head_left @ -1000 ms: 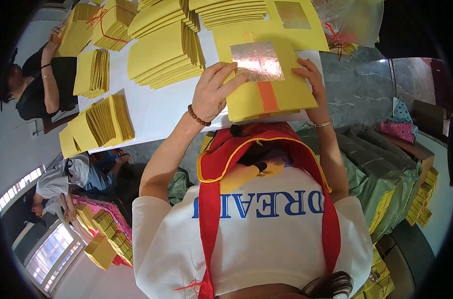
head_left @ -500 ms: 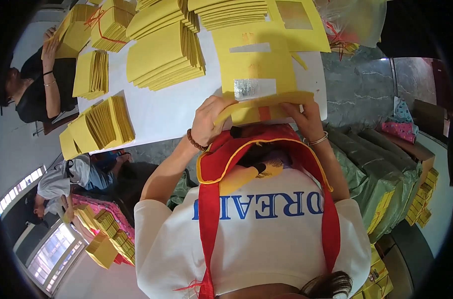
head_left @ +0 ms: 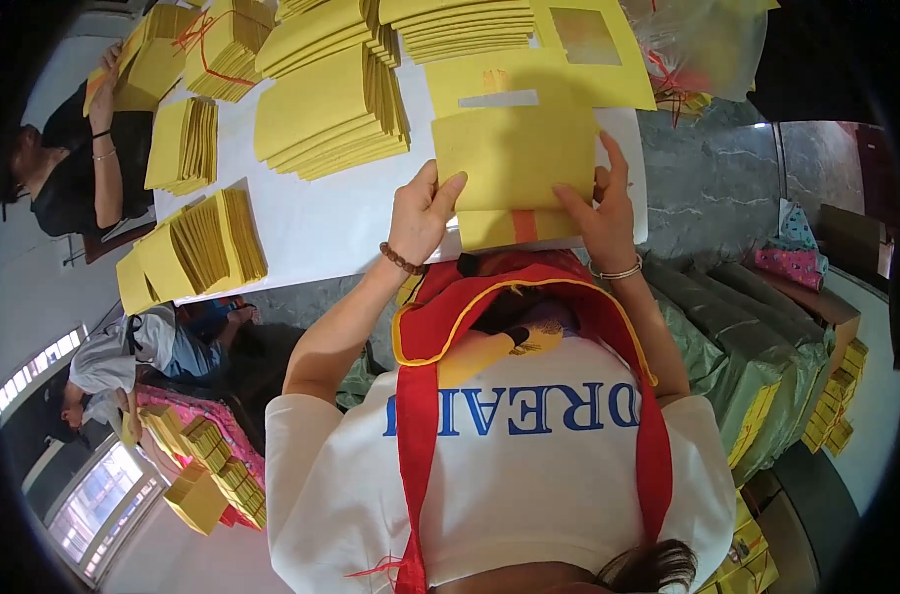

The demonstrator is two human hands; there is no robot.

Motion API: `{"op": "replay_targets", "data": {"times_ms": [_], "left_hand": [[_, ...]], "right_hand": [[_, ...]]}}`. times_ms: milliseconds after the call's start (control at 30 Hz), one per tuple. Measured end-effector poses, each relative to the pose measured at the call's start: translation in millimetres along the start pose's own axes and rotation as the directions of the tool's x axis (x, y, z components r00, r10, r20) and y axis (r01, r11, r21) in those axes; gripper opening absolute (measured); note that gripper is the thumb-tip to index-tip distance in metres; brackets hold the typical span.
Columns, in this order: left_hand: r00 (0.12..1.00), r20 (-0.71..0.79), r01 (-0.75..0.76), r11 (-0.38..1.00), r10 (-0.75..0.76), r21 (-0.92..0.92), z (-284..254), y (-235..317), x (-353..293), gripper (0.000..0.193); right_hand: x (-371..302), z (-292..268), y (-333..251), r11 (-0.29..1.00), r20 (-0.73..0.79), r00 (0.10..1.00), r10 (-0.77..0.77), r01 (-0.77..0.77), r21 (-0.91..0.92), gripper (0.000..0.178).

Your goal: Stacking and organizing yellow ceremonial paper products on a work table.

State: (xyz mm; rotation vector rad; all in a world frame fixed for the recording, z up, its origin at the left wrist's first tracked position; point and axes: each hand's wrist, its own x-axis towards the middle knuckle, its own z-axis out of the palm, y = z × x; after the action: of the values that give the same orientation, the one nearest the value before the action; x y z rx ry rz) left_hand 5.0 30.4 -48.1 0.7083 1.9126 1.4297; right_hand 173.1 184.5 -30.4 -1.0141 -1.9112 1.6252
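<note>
A plain yellow paper piece [head_left: 514,148], roughly rectangular, lies nearly flat between my hands. My left hand [head_left: 422,212] pinches its left edge, thumb on top. On the opposite side my right hand [head_left: 605,210] grips the lower right corner and edge, its thumb also on top. Under it are a yellow sheet with an orange strip [head_left: 525,227] at the near table edge, and another yellow sheet [head_left: 552,69] with a pale slot farther away. Whether the held piece is a single layer or several cannot be made out.
Stacks of yellow paper [head_left: 326,114] stand left on the white table [head_left: 316,233], near a red-tied bundle [head_left: 227,49]. A co-worker [head_left: 74,178] handles yellow paper at far left; another person [head_left: 133,351] sits lower left. Green-wrapped bales [head_left: 732,346] stand at right.
The yellow piece, seen almost edge-on and bowed before, now lies face up, farther from me, covering the silvery patch. Both hands have turned with it, thumbs on top.
</note>
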Motion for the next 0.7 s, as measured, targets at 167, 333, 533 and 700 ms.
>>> {"op": "replay_targets", "data": {"times_ms": [167, 333, 533, 700], "left_hand": [[0.998, 0.028, 0.063, 0.994, -0.061, -0.089, 0.0, -12.1, 8.6, 0.023], [0.999, -0.050, 0.005, 0.961, 0.009, 0.275, 2.9, 6.9, 7.0, 0.030], [1.000, -0.010, 0.028, 0.996, -0.027, 0.081, -1.2, -15.5, 23.8, 0.030], [0.963, 0.086, 0.266, 0.952, -0.255, -0.154, -3.5, -0.1, 26.8, 0.022]], "right_hand": [[6.3, -2.9, 8.4, 0.980, 0.019, 0.991, -0.130, 0.131, -0.149, 0.055], [11.9, -3.7, 13.9, 0.995, 0.090, 0.995, -0.029, 0.038, -0.093, 0.055], [15.1, -0.7, 15.9, 0.996, 0.066, 0.998, 0.015, -0.009, -0.085, 0.052], [17.4, 0.8, 23.8, 0.989, 0.030, 0.997, -0.067, 0.070, -0.129, 0.052]]}}
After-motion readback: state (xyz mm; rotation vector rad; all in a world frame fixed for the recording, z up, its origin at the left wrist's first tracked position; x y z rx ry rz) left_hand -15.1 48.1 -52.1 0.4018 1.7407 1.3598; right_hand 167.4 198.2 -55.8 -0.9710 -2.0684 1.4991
